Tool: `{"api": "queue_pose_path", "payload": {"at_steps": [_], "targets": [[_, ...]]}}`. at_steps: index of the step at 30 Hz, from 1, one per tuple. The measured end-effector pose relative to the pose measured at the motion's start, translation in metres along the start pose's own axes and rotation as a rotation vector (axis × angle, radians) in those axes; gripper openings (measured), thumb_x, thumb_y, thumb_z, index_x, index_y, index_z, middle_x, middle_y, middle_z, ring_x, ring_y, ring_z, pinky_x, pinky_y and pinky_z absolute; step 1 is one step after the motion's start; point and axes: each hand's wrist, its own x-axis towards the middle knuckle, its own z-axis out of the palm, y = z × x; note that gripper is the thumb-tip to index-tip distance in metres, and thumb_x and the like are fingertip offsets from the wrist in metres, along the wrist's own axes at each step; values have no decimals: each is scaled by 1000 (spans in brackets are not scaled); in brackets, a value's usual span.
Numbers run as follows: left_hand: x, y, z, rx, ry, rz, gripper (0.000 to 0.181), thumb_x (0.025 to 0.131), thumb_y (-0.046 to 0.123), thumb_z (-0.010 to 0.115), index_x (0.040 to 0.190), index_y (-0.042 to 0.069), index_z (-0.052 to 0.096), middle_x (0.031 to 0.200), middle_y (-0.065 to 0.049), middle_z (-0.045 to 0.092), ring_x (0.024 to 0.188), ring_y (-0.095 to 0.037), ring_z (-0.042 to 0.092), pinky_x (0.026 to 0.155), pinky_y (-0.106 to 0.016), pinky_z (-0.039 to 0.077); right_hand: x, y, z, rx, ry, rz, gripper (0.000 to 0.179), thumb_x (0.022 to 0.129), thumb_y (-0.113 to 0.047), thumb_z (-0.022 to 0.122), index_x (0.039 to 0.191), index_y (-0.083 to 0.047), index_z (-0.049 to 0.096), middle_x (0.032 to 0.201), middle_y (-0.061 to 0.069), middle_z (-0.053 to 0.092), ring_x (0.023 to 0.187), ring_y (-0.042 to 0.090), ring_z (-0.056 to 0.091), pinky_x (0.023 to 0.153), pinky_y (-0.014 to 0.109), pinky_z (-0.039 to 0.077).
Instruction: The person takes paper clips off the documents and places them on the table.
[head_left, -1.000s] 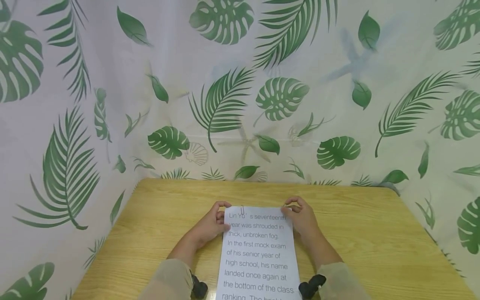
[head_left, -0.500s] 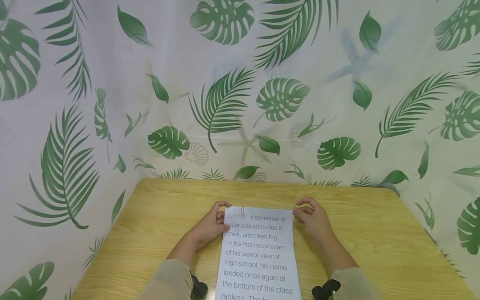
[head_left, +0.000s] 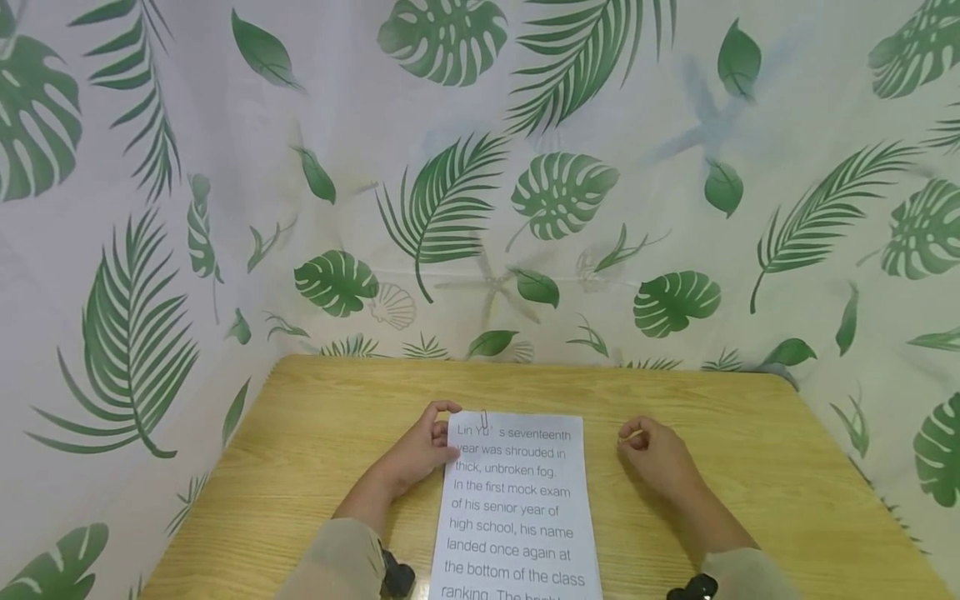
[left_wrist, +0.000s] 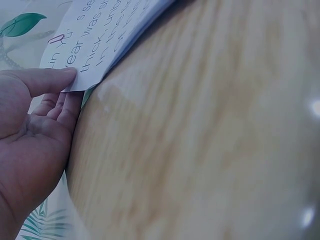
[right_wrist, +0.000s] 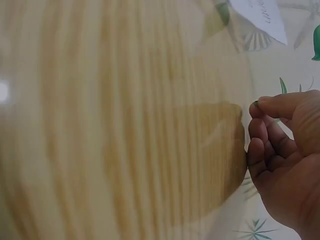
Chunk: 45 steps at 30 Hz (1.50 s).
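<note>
My left hand (head_left: 416,450) pinches the upper left edge of a stack of printed paper sheets (head_left: 517,500), thumb on top and fingers beneath, as the left wrist view shows. A red paper clip (head_left: 484,420) sits on the top edge, near the left corner; it also shows in the left wrist view as a red-pink loop (left_wrist: 55,39). To the right of the sheets and apart from them, my right hand (head_left: 660,458) has thumb and forefinger pressed together. Between those tips, the right wrist view shows a small dark clip-like piece (right_wrist: 256,103), mostly hidden.
The sheets lie on a wooden table (head_left: 750,467) with a glossy top. Behind and at both sides hangs a white curtain (head_left: 585,275) printed with green leaves. Dark camera mounts sit at both wrists, such as the left one (head_left: 398,577).
My right hand has left the sheets' top right corner and moved right and slightly toward me, fingertips still pinched. The left hand keeps its place on the sheets.
</note>
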Motion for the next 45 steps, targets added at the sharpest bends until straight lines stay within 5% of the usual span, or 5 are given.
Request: {"api": "queue_pose_path", "payload": {"at_steps": [12,33,39,45], "targets": [[0,-1,-2,9,-4,7,67,102,-10,60,156,21,36,142,-17,65,119,-22,71,97,-29,56,0,7,-4,-167,-30,-91,16,101,-13,71,116,-6,69,100,8,75,90,21,68,76,38,56],[1,-1,0,6,8,-5,67,103,-9,60,156,24,37,142,-14,65,119,-21,71,99,-29,55,0,9,-3,-138,-18,-56,24,103,-17,69,121,-2,75,104,9,76,97,24,70,83,40,57],[0,0,0,7,8,-2,66,103,-10,59,156,22,36,141,-14,65,117,-21,70,98,-28,55,1,11,-9,-50,-29,8,30,109,-20,61,131,-3,71,110,13,73,96,23,65,80,37,53],[1,-1,-1,7,15,-9,67,103,-8,60,157,24,36,142,-14,65,118,-22,70,101,-29,55,3,10,-20,253,-51,131,40,115,-25,53,144,2,62,115,14,72,94,13,65,78,26,56]]}}
